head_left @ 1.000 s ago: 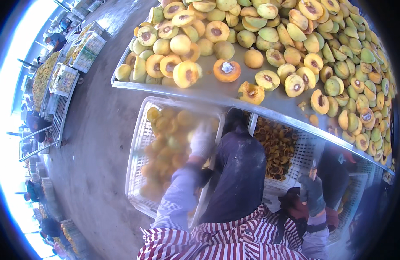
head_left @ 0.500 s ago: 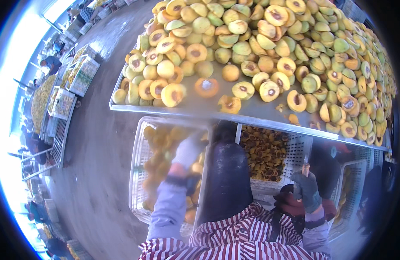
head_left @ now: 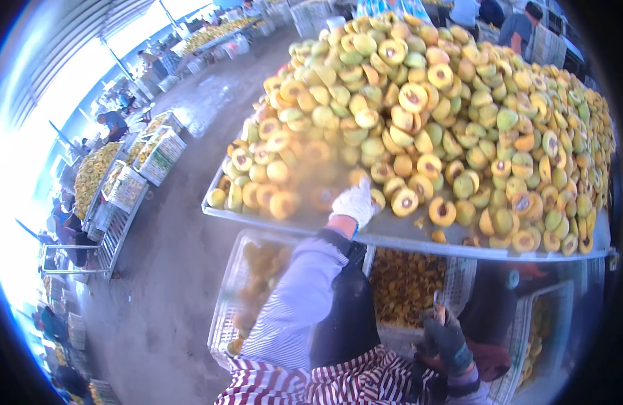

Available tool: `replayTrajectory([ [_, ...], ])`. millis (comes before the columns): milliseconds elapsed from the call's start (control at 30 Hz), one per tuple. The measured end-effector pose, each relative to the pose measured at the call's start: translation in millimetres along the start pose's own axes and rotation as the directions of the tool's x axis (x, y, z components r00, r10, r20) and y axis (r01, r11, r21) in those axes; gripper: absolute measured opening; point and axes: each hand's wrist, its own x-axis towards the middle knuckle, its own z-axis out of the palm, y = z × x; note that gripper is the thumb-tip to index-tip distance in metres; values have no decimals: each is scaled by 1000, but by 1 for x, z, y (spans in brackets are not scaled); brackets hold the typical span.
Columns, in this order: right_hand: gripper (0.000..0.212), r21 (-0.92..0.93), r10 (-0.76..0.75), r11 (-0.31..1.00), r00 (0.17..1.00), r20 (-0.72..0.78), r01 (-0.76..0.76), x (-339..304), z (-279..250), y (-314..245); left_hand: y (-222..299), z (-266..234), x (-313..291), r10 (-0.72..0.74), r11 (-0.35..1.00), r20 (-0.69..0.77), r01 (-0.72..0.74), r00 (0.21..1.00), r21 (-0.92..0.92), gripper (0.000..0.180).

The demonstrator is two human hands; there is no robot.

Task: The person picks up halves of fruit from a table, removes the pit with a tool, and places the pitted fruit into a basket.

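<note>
My left hand (head_left: 354, 204), in a white glove, reaches over the front edge of a metal table (head_left: 392, 226). Its fingers stretch toward a yellow peach half (head_left: 377, 198) beside them; whether they touch it is hard to tell. Beyond lies a big heap of halved peaches (head_left: 453, 128), many with brown stone cavities showing. Low at the right, my right hand (head_left: 446, 344) in a dark grey glove is closed around a wooden-handled knife (head_left: 439, 311), its metal end upward. My left forearm partly hides a white crate (head_left: 228, 297) of peach halves below the table.
Under the table, another white crate (head_left: 460, 283) holds brown cut scraps (head_left: 407, 283). A further crate (head_left: 520, 337) stands at the right. Across the floor at the left are a loaded cart (head_left: 112, 236) and fruit crates (head_left: 159, 158). People work at the far side, one in dark clothing (head_left: 517, 30).
My left hand has moved up from the left crate to the tabletop fruit. My right hand, still around the knife, is lower and further left in view. The view has tilted upward.
</note>
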Motion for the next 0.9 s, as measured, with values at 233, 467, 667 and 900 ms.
replayTrajectory([
  [233,17,-123,-83,989,997,-2,82,-4,-12,-10,-23,16,7,79,960,-63,-93,995,-263,64],
  [467,19,29,-248,968,968,-24,249,-3,5,-29,54,-44,-107,180,683,-154,-236,972,-691,57],
  [667,18,-420,-843,517,530,-94,746,24,12,-15,107,-52,-198,325,586,-13,-212,946,-782,42],
  [900,16,-219,-769,640,616,-171,737,7,17,-19,122,-31,-215,254,595,-316,-405,914,-694,46],
])
